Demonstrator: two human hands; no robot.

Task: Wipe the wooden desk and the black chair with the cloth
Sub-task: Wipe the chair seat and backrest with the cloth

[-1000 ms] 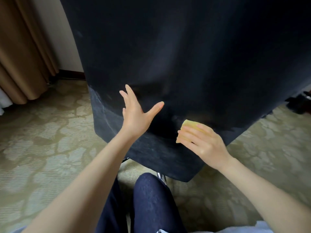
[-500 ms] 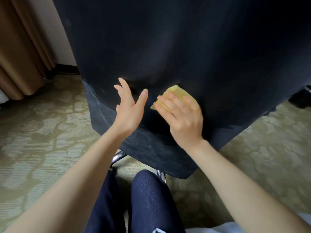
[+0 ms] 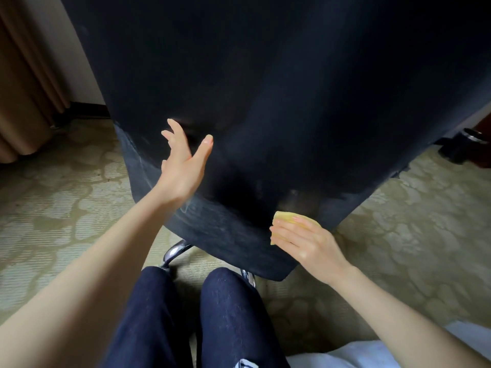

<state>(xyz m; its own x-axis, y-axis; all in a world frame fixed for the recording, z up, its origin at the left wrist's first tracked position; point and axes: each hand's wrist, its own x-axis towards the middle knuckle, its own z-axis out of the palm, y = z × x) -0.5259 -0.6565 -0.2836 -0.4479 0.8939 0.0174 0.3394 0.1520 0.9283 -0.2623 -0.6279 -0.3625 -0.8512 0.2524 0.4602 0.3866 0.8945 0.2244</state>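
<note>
At twelve o'clock and across the centre of the view: black chair (image 3: pixel 265 102), one, its broad dark fabric back filling the upper frame. The lower edge is curved, with paler scuffing along the band toward seven o'clock.

Left hand (image 3: pixel 183 166): at nine o'clock from centre, raised before the chair's back. Fingers straight and spread, thumb held wide apart, holding nothing. Whether the palm touches the fabric cannot be told.

Cloth (image 3: pixel 285 217): yellow, folded small, at five o'clock from centre. It lies against the lower part of the chair's back, close to its bottom edge.

Right hand (image 3: pixel 305 240): laid over the cloth, four fingers side by side and near straight, pressing it to the fabric. Thumb hidden.

Chrome leg (image 3: pixel 175 251): part of the chair's base, showing under the back's edge at seven o'clock.

Caster (image 3: pixel 465 144): dark, at three o'clock, beside the chair's right edge.

Carpet (image 3: pixel 66 208): pale green, patterned, at nine and four o'clock.

Curtain (image 3: pixel 24 102): tan, pleated, at the far ten o'clock edge, hanging to the floor beside a pale wall (image 3: pixel 69 49).

Trousers (image 3: pixel 225 314): dark blue, two knees at six o'clock, just before the chair's base.
</note>
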